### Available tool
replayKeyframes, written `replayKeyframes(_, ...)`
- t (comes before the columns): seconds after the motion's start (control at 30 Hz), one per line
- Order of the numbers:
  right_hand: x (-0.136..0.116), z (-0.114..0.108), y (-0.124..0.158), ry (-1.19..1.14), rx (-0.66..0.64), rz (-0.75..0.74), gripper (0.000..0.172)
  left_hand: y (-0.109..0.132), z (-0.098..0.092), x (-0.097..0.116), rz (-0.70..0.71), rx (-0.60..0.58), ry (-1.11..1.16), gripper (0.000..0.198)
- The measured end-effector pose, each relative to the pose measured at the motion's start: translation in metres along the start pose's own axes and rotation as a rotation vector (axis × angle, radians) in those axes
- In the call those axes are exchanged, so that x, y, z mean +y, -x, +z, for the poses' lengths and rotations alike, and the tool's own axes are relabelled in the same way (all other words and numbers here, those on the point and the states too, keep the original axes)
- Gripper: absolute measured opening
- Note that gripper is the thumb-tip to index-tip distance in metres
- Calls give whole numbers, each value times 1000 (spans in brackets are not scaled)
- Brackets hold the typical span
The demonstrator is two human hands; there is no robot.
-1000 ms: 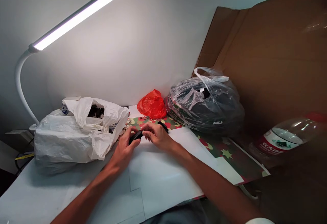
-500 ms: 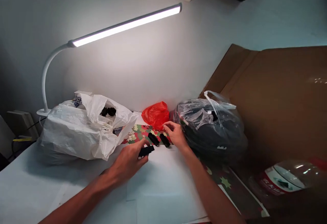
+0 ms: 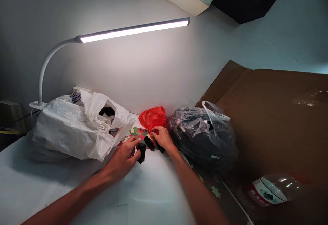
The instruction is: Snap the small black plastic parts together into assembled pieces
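Observation:
My left hand [image 3: 126, 155] grips a black rectangular block [image 3: 141, 153] between thumb and fingers, holding it nearly upright above the white tabletop. My right hand [image 3: 162, 137] reaches over the camouflage-patterned sheet [image 3: 135, 130], thumb and fingertips close together beside a small heap of dark bits [image 3: 145, 130]. Whatever those fingertips pinch, if anything, is too small to make out. Two similar black blocks lie on the sheet: one [image 3: 149, 143] between my hands, the other [image 3: 160, 147] partly hidden below my right hand. Pale small pieces [image 3: 126, 137] lie near my left fingers.
A bulky white plastic bag [image 3: 69, 129] stands on the left, with a red bag [image 3: 153, 117] at the wall. To the right are a filled clear bag [image 3: 202, 139], a cardboard sheet [image 3: 276, 122] and a plastic bottle [image 3: 269, 190]. A lit lamp [image 3: 135, 30] hangs above.
My right hand has moved left to the dark bits and now partly covers one block. The block in my left hand has turned from lying slanted to nearly upright. The camera view has shifted.

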State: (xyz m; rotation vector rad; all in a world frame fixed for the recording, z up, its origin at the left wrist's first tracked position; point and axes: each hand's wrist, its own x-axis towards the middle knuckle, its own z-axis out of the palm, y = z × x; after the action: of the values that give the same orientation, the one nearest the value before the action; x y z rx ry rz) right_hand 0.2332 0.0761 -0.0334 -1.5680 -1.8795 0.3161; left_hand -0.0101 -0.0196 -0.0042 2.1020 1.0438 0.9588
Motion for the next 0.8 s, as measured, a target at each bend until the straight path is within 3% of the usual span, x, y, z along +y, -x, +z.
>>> replayKeyframes(0.1,-13,2,0,-34,-51,-57,18,6,4,-2,-13,-28,-98,23)
replayKeyframes(0.3,-46,15,-4,-94,-328,-198,13,12,16,2,121,-216,-386,7)
replayKeyframes(0.47,-63,35,-13,-81,-302,-174,19,11,9,8,86,-276,-394,13)
replayKeyframes(0.8,-68,63,-23,-227,-298,-37,8,10,12,-2,125,-221,-343,13)
